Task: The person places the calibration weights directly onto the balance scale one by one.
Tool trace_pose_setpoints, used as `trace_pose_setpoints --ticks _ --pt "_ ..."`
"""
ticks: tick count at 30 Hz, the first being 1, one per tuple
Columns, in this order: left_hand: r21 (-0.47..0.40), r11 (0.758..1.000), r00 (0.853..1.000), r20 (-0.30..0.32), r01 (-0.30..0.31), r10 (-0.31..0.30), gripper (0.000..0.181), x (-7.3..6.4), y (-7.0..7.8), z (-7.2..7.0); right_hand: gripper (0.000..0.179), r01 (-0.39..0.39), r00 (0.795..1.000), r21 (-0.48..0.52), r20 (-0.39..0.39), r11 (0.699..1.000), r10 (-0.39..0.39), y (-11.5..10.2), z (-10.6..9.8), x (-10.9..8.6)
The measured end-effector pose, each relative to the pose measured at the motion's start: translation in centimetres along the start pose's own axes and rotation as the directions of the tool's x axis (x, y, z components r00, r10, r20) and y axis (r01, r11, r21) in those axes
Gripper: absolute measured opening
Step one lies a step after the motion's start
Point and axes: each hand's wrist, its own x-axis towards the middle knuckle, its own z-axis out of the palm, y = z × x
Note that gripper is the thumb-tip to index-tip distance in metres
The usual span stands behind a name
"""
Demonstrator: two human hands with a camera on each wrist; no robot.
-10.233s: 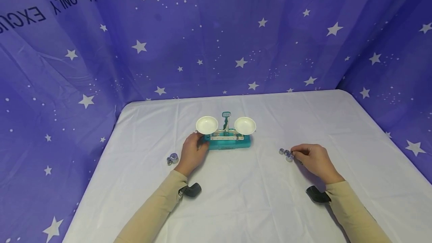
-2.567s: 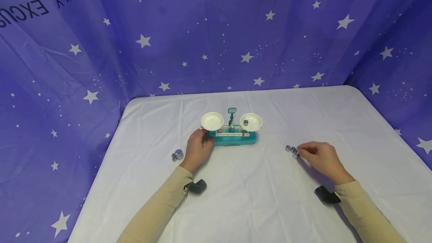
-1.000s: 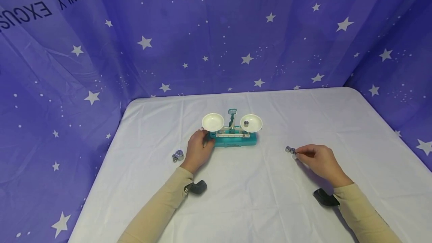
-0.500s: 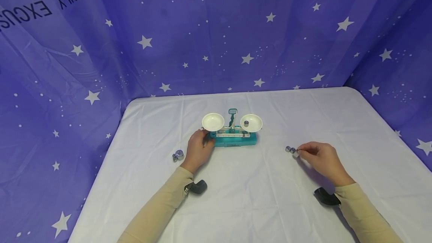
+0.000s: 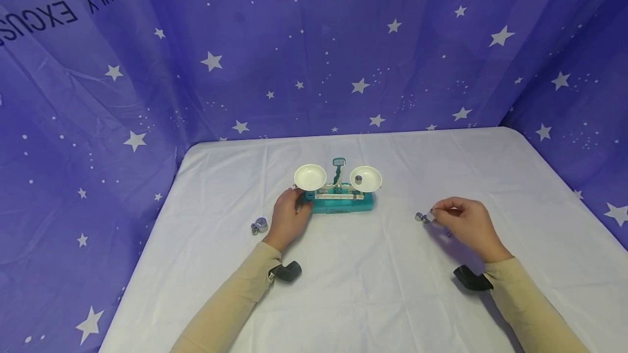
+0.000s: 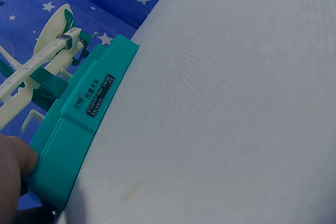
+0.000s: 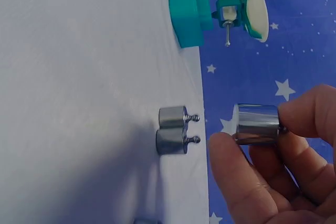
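Balance base: teal base (image 5: 342, 206) of a tray balance, seated on the white-covered worktop (image 5: 353, 287); the front label reads "STUDENT TRAY BALANCE".
Left pan: white dish (image 5: 310, 177), carried above the left end of the base.
Right pan: white dish (image 5: 373, 181), carried above the right end; one metal weight (image 5: 358, 180) stands in it, left of the pan's middle.
Beam: white graduated scale (image 6: 31, 70) along the front, fitted with a metal rider (image 6: 64, 41) toward its right end.
Left hand: the hand (image 5: 288, 218) grips the left end of the base, below the left pan.
Right hand: the hand (image 5: 468, 225) pinches one cylindrical metal weight, the held weight (image 7: 257, 124), by its knobbed end, clear of the worktop and well apart from the balance, to its right.
Standing weights, right: an upper weight (image 7: 173, 117) and a lower weight (image 7: 172, 141) in the right wrist view, knobs up, side by side near the held weight; a further small weight (image 5: 448, 234) lies partly under the right hand.
Weights, left: one larger weight (image 5: 261, 225) with smaller weights (image 5: 254, 229) just beside it, left of the left hand; exact count unclear.
Wrist units: black devices, left (image 5: 286, 272) and right (image 5: 472, 279), at the beige sleeve cuffs.
Backdrop: purple star-printed curtain (image 5: 294, 59) behind the worktop.
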Motion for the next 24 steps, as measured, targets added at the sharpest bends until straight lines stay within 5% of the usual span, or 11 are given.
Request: trace_pose_setpoints --ticks 6,24 --pt "0.005 1.000 1.000 -0.005 -0.009 0.009 0.034 0.0 -0.1 0.1 0.021 -0.041 0.999 0.138 0.033 0.990 0.037 0.0 0.3 0.5" --pt "0.020 1.000 1.000 -0.019 -0.021 0.022 0.033 0.0 -0.1 0.1 0.030 -0.054 0.994 0.301 0.103 0.952 0.024 -1.4 1.2 1.9"
